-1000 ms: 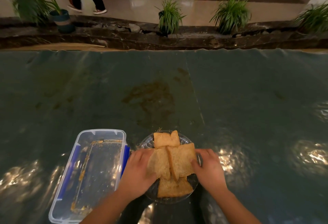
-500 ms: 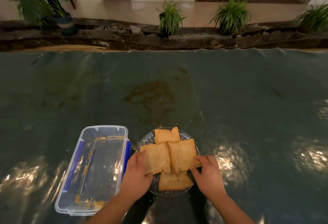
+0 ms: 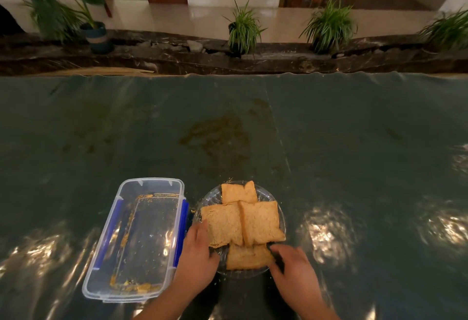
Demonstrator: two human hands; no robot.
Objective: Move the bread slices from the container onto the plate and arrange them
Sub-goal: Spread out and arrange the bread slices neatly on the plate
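Observation:
Several brown bread slices lie overlapping on a clear glass plate [image 3: 269, 196]: a back slice [image 3: 238, 192], a left slice [image 3: 223, 226], a right slice [image 3: 260, 221] and a front slice [image 3: 247, 257]. My left hand [image 3: 197, 252] grips the left slice at its near-left edge. Slightly blurred, my right hand [image 3: 295, 267] has its fingers bent, with the tips at the front slice's right corner and the plate's rim, holding nothing. Just left of the plate stands the clear plastic container [image 3: 141, 241] with blue clips, holding only crumbs.
The table is covered by a shiny dark green sheet [image 3: 354, 155] with a brownish stain [image 3: 217, 132] beyond the plate. Past the far edge runs a dark stone ledge with potted plants [image 3: 243, 28].
My right hand has let go of the right slice and drawn back toward me to the plate's near rim. My left hand has slid off the left slice's top to its edge.

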